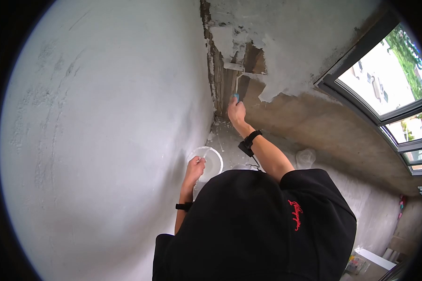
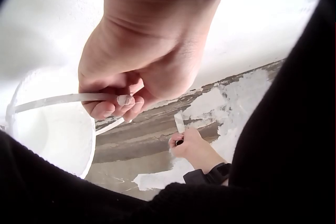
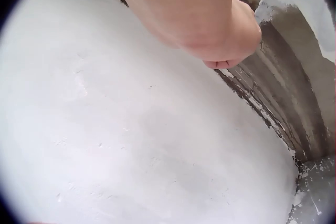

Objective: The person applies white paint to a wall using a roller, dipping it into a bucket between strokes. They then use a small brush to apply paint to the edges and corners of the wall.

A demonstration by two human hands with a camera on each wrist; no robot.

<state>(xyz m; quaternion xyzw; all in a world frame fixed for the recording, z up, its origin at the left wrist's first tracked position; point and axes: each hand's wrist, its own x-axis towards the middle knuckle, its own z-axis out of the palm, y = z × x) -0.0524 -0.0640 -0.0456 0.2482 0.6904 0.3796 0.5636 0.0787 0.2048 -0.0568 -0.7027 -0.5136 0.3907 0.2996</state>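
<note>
My left hand (image 1: 195, 171) curls its fingers round the thin white handle (image 2: 68, 98) of a white bucket (image 1: 219, 164), which hangs or stands below it beside the left wall. My right hand (image 1: 237, 111) grips the blue handle (image 1: 236, 97) of a roller-like tool, its pale head (image 1: 233, 66) against the patchy wall near the corner. In the right wrist view the fingers of my right hand (image 3: 226, 40) are curled and the tool is hidden. Whitish coating (image 1: 279, 86) covers part of that wall, with bare brown-grey surface around it.
A smooth pale wall (image 1: 112, 117) stands close on the left. At the right are framed windows (image 1: 384, 75). On the floor beyond my right forearm lies a clear plastic bag (image 1: 306, 158); several items, including a white board (image 1: 375, 258), are at the lower right.
</note>
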